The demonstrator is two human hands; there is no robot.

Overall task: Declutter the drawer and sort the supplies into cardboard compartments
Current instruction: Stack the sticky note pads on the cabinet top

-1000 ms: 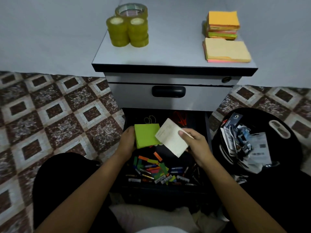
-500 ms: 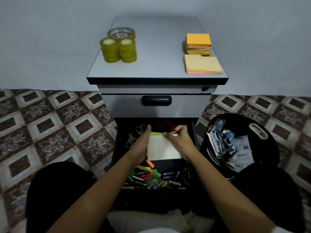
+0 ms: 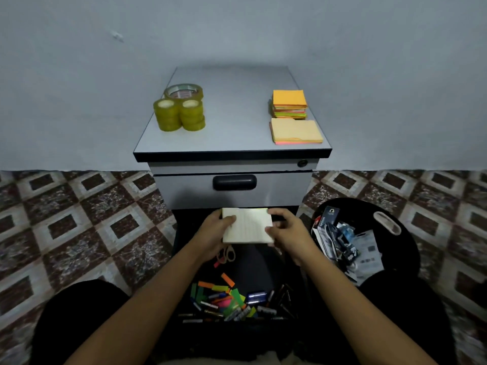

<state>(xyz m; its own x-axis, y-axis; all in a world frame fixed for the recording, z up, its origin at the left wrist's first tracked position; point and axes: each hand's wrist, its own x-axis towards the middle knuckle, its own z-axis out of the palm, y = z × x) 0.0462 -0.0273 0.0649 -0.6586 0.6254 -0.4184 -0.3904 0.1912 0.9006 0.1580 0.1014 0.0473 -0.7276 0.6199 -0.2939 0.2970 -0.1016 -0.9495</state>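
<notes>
Tiled floor (image 3: 92,227), open drawer (image 3: 259,267), left hand (image 3: 210,233) & right hand (image 3: 288,230) gripping notepad (image 3: 247,226) by side edges; bin (image 3: 403,251) near rt

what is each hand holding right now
Left hand: grips the left edge of the note pad.
Right hand: grips its right edge.

My forearms are bare all the way to the lower edge of the view, the left forearm (image 3: 147,299) and the right forearm (image 3: 350,293) alike. My left grip (image 3: 213,233) and right grip (image 3: 287,233) are uncovered too. Plain black cloth covers my left leg (image 3: 79,312) and my right leg (image 3: 400,306). A strip of pale fabric (image 3: 216,362) shows at the bottom edge between them.
</notes>
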